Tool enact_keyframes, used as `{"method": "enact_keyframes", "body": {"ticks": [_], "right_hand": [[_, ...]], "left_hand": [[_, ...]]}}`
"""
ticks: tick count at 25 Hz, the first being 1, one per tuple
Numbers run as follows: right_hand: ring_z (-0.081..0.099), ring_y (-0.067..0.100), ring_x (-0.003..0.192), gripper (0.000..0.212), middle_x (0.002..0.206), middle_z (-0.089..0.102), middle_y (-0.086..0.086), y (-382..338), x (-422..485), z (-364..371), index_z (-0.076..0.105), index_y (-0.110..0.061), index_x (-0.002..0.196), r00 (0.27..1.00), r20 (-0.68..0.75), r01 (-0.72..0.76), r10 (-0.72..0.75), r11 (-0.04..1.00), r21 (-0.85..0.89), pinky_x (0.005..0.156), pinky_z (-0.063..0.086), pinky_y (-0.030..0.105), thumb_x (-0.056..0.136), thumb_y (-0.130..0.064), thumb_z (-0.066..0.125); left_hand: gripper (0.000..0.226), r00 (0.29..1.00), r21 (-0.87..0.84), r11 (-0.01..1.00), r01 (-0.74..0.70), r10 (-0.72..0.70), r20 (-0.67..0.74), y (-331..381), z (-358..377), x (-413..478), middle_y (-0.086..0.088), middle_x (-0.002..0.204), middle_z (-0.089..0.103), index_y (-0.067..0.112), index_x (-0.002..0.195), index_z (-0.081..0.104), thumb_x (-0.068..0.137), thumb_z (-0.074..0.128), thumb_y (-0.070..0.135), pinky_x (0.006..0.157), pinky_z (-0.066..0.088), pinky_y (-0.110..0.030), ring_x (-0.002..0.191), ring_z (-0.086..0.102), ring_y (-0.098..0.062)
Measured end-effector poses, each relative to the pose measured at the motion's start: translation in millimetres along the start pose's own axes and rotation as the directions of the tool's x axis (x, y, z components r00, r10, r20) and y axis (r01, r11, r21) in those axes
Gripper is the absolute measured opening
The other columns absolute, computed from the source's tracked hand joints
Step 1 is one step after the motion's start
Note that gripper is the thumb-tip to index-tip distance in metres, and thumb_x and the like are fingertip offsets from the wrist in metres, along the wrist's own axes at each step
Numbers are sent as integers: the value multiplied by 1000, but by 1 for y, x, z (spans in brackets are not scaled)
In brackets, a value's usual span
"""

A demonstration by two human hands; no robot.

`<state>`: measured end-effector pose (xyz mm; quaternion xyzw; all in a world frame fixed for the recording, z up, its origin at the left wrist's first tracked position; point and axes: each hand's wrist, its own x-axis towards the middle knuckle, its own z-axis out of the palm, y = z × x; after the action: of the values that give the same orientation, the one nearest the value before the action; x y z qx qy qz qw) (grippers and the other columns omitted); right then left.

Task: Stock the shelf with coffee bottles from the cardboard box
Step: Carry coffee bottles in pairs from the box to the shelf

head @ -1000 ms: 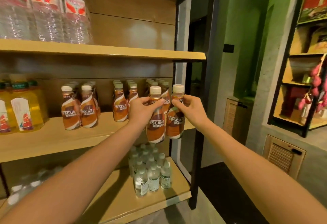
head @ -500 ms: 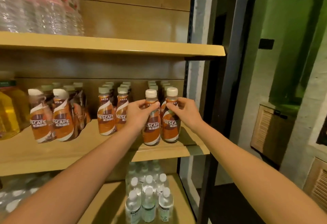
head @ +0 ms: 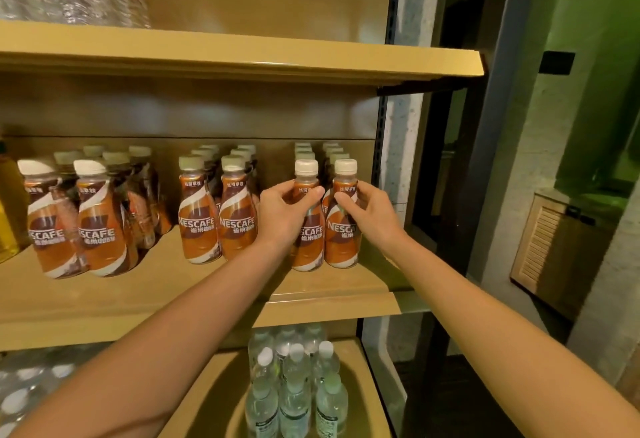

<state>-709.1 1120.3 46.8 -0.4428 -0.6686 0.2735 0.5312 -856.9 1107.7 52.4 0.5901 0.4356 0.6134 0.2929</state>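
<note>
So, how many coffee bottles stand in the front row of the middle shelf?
6: two at the left, two in the middle, and two at the right, held by the left hand and right hand. More stand behind, partly hidden.

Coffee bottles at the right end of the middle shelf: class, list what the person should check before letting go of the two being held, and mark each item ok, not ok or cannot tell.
1. Left bottle base on the middle shelf: ok, it appears seated.
2. Right bottle base on the shelf: ok.
3. Both upright: ok.
4. Labels face forward: ok, though the left hand and right hand partly cover them.
5. In line with the rows behind: ok.
6. Caps tight: cannot tell.
</note>
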Motion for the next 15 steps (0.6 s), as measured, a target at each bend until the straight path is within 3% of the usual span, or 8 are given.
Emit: {"method": "enact_keyframes", "body": {"ticks": [2,5,8,10,15], "right_hand": [[57,1,102,47,112,56,-11,2,-8,0,42,-21,135,1000,-26,8,-8,1000,0,88,49,22,91,-28,57],[51,9,116,70,128,51,-5,17,-31,-4,25,-19,145,997,-52,-68,64,994,-84,96,44,29,88,-40,59],[54,17,118,69,131,56,-2,35,-48,2,37,-22,137,983,51,-141,174,907,-396,97,45,35,80,-54,61],[58,19,111,62,125,61,0,43,-45,9,46,-21,129,981,26,-151,191,846,-511,92,49,38,81,-59,57],[60,21,108,58,120,64,2,58,-28,12,50,-19,123,977,31,-161,212,822,-547,94,49,44,83,-61,52]], "left_hand": [[46,999,60,998,13,-15,31,-5,-4,-1,4,110,65,16,125,55,84,64,33,79,51,-22,106,61,-12],[78,984,301,950,82,-125,126,-22,-18,-16,-4,140,47,12,143,30,80,66,42,102,43,-38,126,46,-18],[58,950,542,838,55,-211,230,-43,-23,-34,-7,126,59,11,126,49,81,65,43,91,46,-32,109,55,-18],[48,946,620,784,44,-231,225,-55,-19,-33,-6,112,65,12,114,58,83,60,48,88,51,-37,100,61,-22],[53,943,676,734,68,-269,197,-78,-10,-15,-4,113,63,19,117,52,81,52,58,90,50,-45,102,59,-25]]}}
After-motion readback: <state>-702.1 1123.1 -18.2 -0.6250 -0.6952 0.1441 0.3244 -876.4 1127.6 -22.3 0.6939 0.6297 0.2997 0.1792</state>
